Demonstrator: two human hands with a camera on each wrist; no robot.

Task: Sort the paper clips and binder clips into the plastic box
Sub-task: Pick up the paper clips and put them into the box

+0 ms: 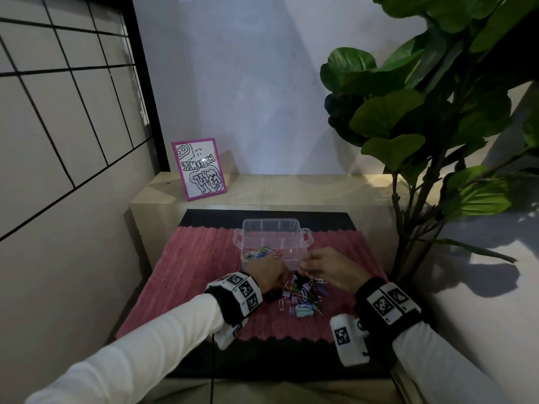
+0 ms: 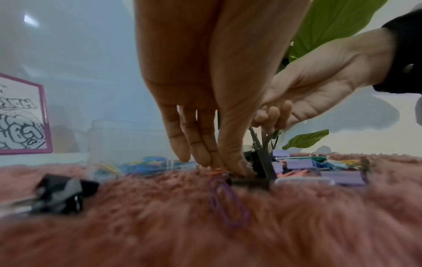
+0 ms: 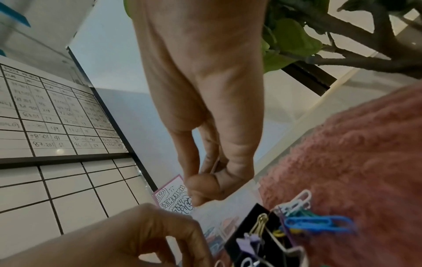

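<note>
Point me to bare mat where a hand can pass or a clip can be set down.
Free: pink mat left of the plastic box and left hand; the strip right of the right hand; the near edge below the clip pile. Crowded: between both hands, at the pile. A black binder clip lies left of the left hand.

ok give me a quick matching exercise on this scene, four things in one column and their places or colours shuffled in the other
Things:
1. plastic box
2. picture frame
3. loose clip pile
4. plant

Places or colours:
A. magenta border, leaning on the ledge at the back
B. on the pink mat between the two hands, nearer the person than the box
C. clear, coloured paper clips in its near left compartment
D. green leaves, on the right side

Pairs: 1-C, 2-A, 3-B, 4-D
</note>
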